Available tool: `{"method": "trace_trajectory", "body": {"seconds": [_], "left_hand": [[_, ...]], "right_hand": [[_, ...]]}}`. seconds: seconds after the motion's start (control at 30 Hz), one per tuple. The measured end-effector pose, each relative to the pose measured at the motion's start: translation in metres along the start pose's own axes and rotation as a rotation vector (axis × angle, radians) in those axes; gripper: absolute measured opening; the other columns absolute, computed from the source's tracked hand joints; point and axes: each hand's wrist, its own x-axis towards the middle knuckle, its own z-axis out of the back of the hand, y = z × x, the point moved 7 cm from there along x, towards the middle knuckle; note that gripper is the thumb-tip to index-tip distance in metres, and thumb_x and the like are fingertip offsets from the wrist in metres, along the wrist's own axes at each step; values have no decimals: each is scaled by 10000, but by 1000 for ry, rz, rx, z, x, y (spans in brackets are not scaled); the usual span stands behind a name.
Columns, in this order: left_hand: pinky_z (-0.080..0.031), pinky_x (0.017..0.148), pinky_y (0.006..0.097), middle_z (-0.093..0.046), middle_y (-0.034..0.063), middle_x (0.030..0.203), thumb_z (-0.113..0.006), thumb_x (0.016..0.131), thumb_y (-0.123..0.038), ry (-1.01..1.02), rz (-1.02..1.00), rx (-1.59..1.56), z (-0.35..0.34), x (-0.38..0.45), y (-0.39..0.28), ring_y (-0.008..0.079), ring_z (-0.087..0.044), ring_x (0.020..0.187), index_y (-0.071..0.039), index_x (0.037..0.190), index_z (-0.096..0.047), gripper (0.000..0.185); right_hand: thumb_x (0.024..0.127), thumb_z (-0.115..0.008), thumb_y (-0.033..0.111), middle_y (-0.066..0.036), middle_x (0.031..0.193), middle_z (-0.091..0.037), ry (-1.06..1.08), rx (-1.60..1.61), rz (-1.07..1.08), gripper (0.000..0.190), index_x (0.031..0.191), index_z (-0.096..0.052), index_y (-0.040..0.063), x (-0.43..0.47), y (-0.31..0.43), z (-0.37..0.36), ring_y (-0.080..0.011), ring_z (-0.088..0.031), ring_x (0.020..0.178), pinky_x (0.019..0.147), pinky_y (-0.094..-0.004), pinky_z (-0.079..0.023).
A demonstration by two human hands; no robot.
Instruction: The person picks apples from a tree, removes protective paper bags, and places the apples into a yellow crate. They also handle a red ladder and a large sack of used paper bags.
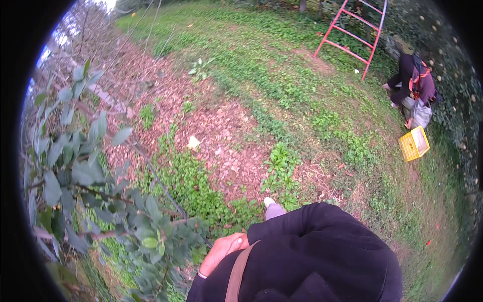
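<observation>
My left hand [220, 252] lies in front of my black top, with a pale band at its wrist. Its fingers reach to my right hand [244, 241], and the two touch or overlap. Little of my right hand shows past the dark sleeve. Whether either one holds something is hidden. A tan strap [239, 270] runs down my front beside them. Just left of my hands are a leafy branch [151, 226] and a thin dark line or hose [166, 190]. One light shoe [269, 201] shows below me.
A person [417, 81] crouches at the right by a hedge-like row of foliage, beside a yellow plastic crate [414, 144] and a greyish bag [421, 114]. A red ladder [349, 54] stands at the top right. Dry leaves and low green plants cover the ground; branches crowd the left side.
</observation>
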Motion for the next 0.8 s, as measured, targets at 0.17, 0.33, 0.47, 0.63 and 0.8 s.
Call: {"method": "trace_trajectory", "body": {"seconds": [0.17,0.33,0.47,0.63,0.8], "left_hand": [[-473,846,344,-659,127,993,-465,970,-484,251,56,242,13,93,-35,269,-637,936,-48,1224,-561,514],[-461,887,351,-652,152,1066,-483,964,-462,435,-25,385,13,179,-61,302,-633,1001,-77,1225,-557,470],[-457,900,346,-656,145,1081,-459,972,-487,503,-144,500,20,227,-63,261,-624,1039,-63,1208,-573,498],[-453,911,343,-654,137,1091,-455,977,-482,495,-162,458,55,286,-83,251,-618,1050,-61,1212,-573,497],[-449,923,341,-652,130,1102,-451,982,-477,550,-186,409,97,346,-108,241,-613,1062,-59,1217,-573,495]], "right_hand": [[978,-506,303,-104,1168,-628,-173,-3,19,354,1157,-600,13,-34,-1,89,-178,-601,1023,950,-319,-443],[979,-505,306,-102,1161,-631,-362,0,24,352,1156,-601,18,-75,0,164,-180,-604,1016,944,-320,-446],[979,-505,308,-101,1154,-634,-493,20,15,351,1156,-602,21,-95,3,213,-181,-607,1010,940,-321,-449],[979,-504,310,-99,1147,-637,-622,8,-28,349,1155,-603,25,-116,21,280,-183,-610,1003,935,-323,-452],[980,-503,312,-97,1139,-640,-820,-23,-53,347,1155,-604,30,-151,47,357,-185,-614,996,929,-324,-456]]}}
